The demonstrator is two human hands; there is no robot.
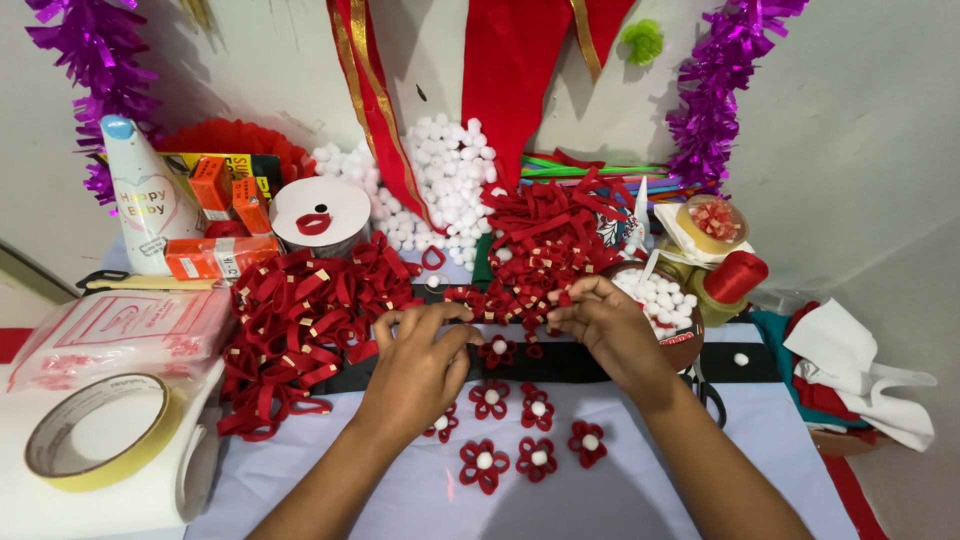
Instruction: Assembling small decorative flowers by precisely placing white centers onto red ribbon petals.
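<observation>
My left hand (415, 365) and my right hand (608, 325) meet over the middle of the table, fingertips pinching small red ribbon loops (500, 300) between them. Just below the hands lie several finished red ribbon flowers (484, 464), each with a white pompom centre, on the pale cloth. A heap of red ribbon loops (300, 320) lies left of my left hand, another heap of red ribbon strips (550, 235) lies beyond my right hand. A bowl of white pompoms (668, 300) stands right of my right hand.
A roll of tape (95, 432) and a plastic packet (120, 330) sit at the left. White pompoms (440, 180) pile at the back. A party hat (145, 195), orange boxes (215, 255), a red thread spool (735, 277) and purple tinsel (715, 90) surround the work area.
</observation>
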